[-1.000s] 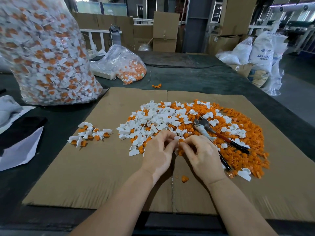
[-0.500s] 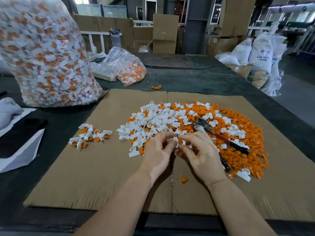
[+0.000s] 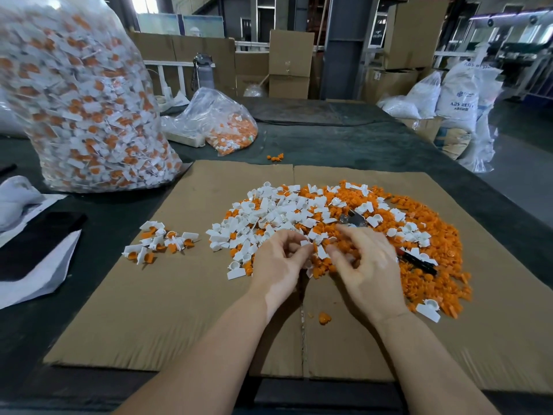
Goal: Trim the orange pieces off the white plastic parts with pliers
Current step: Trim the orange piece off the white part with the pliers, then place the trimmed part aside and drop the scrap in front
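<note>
Pliers (image 3: 356, 218) lie idle in the big pile, head poking out at 12 o'clock from the right hand (image 3: 363, 262), dark handles (image 3: 419, 262) showing at 3 o'clock of it; probably parked there for a quick grab w/ that hand. No cut is underway at this moment.

White parts (image 3: 278, 214) sit mostly on the pile's left half, orange pieces (image 3: 434, 244) heaped on the right, so offcuts seem to drop on the tool side. Small heap of uncut parts (image 3: 158, 242) lies at 9 o'clock, well apart, likely the next batch.

Left hand (image 3: 276, 260) has fingers curled w/ tips pinching a small white part at the pile's near edge. Right hand's fingers are spread and loosely bent, gripping nothing I can make out; looks like sorting or picking by hand. Cardboard (image 3: 149, 310) under it all catches scraps; one orange bit (image 3: 324, 318) lies loose at 6 o'clock. Big bag (image 3: 80, 109) at 10 o'clock holds more stock.
</note>
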Demonstrator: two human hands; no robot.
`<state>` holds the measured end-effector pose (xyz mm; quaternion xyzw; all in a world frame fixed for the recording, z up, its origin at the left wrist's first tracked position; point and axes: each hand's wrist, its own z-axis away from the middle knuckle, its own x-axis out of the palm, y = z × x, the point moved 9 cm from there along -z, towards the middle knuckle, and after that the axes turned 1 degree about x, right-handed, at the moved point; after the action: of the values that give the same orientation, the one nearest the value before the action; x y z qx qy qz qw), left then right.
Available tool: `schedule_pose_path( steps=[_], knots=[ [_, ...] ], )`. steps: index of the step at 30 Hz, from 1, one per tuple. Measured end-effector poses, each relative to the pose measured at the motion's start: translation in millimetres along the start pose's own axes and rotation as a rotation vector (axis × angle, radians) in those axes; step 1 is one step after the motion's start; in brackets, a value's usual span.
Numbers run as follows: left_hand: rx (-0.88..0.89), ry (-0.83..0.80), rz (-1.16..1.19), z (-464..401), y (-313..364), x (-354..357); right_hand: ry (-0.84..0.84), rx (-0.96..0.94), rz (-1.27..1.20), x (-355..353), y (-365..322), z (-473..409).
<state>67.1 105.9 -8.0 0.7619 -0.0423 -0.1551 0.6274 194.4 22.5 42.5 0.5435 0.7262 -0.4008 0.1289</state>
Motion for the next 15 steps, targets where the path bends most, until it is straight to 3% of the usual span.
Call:
schedule_pose_path(
  steps=[3, 7, 10, 15],
  knots=[
    [-0.037, -0.004, 0.042, -2, -3, 0, -0.076, 0.329, 0.300, -7, 38, -7],
    [-0.040, 0.010, 0.061, -4, -1, -2, -0.504, 0.613, 0.581, 1, 83, -2],
    [-0.052, 0.016, 0.065, -5, 2, -1, -0.555, 0.599, 0.596, 3, 86, -7],
    [-0.046, 0.047, 0.070, -9, 7, -6, -0.436, 0.503, 0.576, -4, 73, -16]
  ],
)
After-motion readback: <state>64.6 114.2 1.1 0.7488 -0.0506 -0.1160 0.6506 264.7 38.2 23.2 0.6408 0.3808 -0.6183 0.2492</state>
